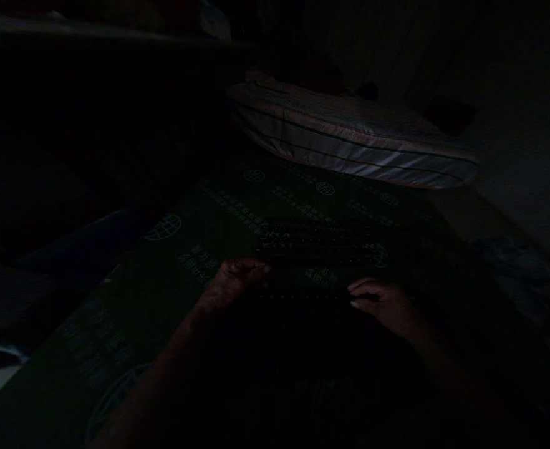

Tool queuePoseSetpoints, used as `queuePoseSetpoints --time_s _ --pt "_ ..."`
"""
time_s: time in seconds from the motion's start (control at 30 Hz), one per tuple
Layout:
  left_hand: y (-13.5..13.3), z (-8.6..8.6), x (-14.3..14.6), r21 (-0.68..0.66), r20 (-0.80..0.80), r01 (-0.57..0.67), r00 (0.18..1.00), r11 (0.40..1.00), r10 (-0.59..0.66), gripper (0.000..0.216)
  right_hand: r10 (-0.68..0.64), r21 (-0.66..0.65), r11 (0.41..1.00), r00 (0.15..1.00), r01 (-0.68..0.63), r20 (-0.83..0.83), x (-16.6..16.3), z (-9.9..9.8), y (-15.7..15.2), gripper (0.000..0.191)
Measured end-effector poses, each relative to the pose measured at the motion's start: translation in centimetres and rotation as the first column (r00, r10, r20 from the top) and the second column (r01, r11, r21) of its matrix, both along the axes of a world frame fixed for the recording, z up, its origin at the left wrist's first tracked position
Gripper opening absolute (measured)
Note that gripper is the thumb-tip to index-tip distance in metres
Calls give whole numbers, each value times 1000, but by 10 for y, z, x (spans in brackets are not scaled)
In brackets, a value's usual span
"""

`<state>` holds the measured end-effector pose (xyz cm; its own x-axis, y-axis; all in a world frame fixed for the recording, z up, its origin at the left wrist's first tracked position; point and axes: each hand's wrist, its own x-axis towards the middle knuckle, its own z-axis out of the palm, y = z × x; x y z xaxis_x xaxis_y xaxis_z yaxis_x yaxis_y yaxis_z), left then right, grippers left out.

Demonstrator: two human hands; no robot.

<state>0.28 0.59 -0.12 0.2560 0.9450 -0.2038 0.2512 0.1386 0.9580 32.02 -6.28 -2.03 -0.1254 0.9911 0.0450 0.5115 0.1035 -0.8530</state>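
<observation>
The scene is very dark. A thin dark strip with a row of small light dots (305, 297) stretches sideways between my hands. My left hand (238, 279) is closed at its left end, with the fingers curled and the fingertips in shadow. At the other end my right hand (385, 304) pinches the strip between thumb and fingers. Just beyond them, several similar dark strips with light dots (319, 242) lie side by side on a green printed sheet (228, 227). What lies below the held strip is lost in blackness.
A striped, padded cushion or folded bedding (359, 140) lies along the far edge of the green sheet. A bluish cloth-like shape (81, 240) is at the left. Crumpled pale material (513, 271) lies at the right, by a wall (527, 112).
</observation>
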Motion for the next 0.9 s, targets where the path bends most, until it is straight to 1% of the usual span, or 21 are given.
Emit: queuePoseSetpoints --time_s 0.1,0.27,0.4,0.53,0.63,0.73,0.9 --pt "0 -1 0 1 -2 -8 1000 1000 8 26 5 6 1000 1000 -5 12 -1 -1 0 9" --pt "3 -5 -2 26 -1 27 1000 999 -27 26 13 13 1000 1000 -13 23 -3 -2 1 8" --pt "3 -5 -1 23 -14 32 999 999 -31 24 44 -19 999 998 -43 46 -5 3 4 7" --pt "1 -4 -1 1 37 1 999 1000 -1 23 86 -33 996 993 -83 83 -7 8 7 6" --pt "0 -3 0 -19 67 -4 998 1000 5 22 87 -30 996 987 -84 135 -9 10 8 6" --pt "0 -2 0 -11 47 10 999 1000 -9 23 93 -31 996 980 -89 177 -10 11 7 6" --pt "3 -4 -1 7 10 26 1000 1000 -26 25 101 -21 995 982 -99 157 -9 8 7 7"
